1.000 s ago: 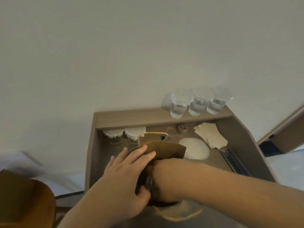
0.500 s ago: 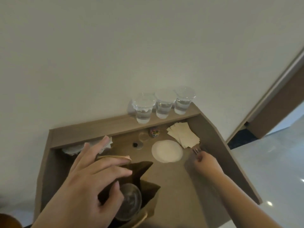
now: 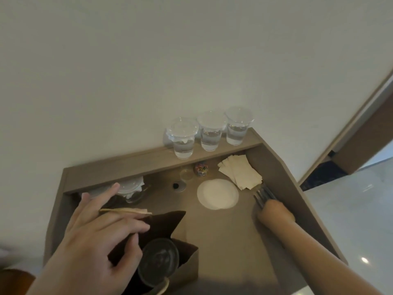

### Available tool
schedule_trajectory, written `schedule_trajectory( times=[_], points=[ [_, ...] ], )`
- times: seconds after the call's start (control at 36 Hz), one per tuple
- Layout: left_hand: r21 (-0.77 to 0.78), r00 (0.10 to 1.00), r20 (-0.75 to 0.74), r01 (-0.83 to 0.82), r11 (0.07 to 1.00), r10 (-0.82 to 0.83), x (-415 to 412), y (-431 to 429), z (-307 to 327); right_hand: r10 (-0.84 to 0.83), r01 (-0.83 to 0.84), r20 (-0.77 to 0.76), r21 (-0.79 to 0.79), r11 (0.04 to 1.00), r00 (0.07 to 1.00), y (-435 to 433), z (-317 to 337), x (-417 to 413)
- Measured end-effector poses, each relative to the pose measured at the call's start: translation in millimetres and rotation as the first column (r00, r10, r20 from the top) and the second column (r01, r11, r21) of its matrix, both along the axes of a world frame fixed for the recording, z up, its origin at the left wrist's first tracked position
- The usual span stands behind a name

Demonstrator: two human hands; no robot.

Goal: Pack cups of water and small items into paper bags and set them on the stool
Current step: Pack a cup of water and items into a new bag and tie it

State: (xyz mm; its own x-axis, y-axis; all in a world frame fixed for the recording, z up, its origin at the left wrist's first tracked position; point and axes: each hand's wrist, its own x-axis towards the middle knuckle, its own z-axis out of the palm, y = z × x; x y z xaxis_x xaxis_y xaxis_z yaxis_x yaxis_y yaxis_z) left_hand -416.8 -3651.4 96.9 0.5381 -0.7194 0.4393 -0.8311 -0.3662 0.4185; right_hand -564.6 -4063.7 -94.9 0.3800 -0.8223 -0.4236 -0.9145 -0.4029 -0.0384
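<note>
A brown paper bag [image 3: 182,267] stands open at the near left of the desk, with a lidded clear cup [image 3: 158,261] inside it. My left hand [image 3: 93,237] rests on the bag's rim, thumb and fingers pinching the left side and one twine handle. My right hand [image 3: 274,211] is curled at the right side of the desk over the handles of several forks [image 3: 262,193], whose tines stick out past my fingers. Three lidded cups of water [image 3: 208,133] stand in a row on the back ledge.
A round white stack of lids or pads [image 3: 217,193] and a pile of paper napkins [image 3: 240,174] lie on the desk [image 3: 223,241]. A colourful small ball [image 3: 201,169], small clear cups [image 3: 186,174] and two covered cups [image 3: 129,188] sit under the ledge. Floor lies to the right.
My right hand left the bag and reached right to the forks. The view swung right. My left hand stays on the bag's rim.
</note>
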Motion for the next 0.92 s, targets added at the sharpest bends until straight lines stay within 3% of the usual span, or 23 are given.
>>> schedule_trajectory(
  times=[0.14,0.22,0.28,0.39,0.47,0.53,0.72,0.83,0.92],
  points=[
    [0.048,0.996,-0.083,-0.013,0.999,0.017,-1.3,12.7,5.2,0.249,-0.249,0.07,-0.006,0.969,0.966,13.6,68.6,-2.9],
    [0.134,0.984,-0.177,-0.012,0.991,0.036,-1.2,22.8,10.3,0.394,-0.385,0.324,-0.094,0.918,0.86,46.6,138.7,-12.8],
    [0.16,0.972,-0.233,-0.001,0.987,0.038,-1.5,28.4,12.2,0.427,-0.429,0.559,-0.136,0.893,0.711,76.2,187.9,-20.7],
    [0.135,0.943,-0.331,0.006,0.991,0.04,-3.4,35.8,14.8,0.361,-0.6,0.885,-0.122,0.791,0.296,152.0,262.5,-21.6],
    [0.11,0.925,-0.379,0.013,0.994,0.03,-2.0,39.6,15.3,0.268,-0.733,0.949,-0.065,0.677,0.164,207.8,274.9,-1.0],
    [0.091,0.925,-0.379,0.023,0.996,0.013,0.5,41.9,15.0,0.27,-0.797,0.939,0.007,0.604,0.213,230.9,261.8,18.5],
    [0.06,0.909,-0.417,0.022,0.998,0.005,5.5,51.0,15.0,0.562,-0.876,0.743,0.068,0.477,0.364,258.6,224.5,43.4],
    [0.09,0.892,-0.452,0.027,0.996,0.016,2.6,49.4,16.0,0.439,-0.823,0.817,0.075,0.563,0.375,235.1,246.3,28.7],
    [0.14,0.897,-0.442,0.085,0.986,-0.015,3.1,45.4,13.6,0.302,-0.675,0.858,0.068,0.734,0.415,205.0,252.3,17.4]
  ],
)
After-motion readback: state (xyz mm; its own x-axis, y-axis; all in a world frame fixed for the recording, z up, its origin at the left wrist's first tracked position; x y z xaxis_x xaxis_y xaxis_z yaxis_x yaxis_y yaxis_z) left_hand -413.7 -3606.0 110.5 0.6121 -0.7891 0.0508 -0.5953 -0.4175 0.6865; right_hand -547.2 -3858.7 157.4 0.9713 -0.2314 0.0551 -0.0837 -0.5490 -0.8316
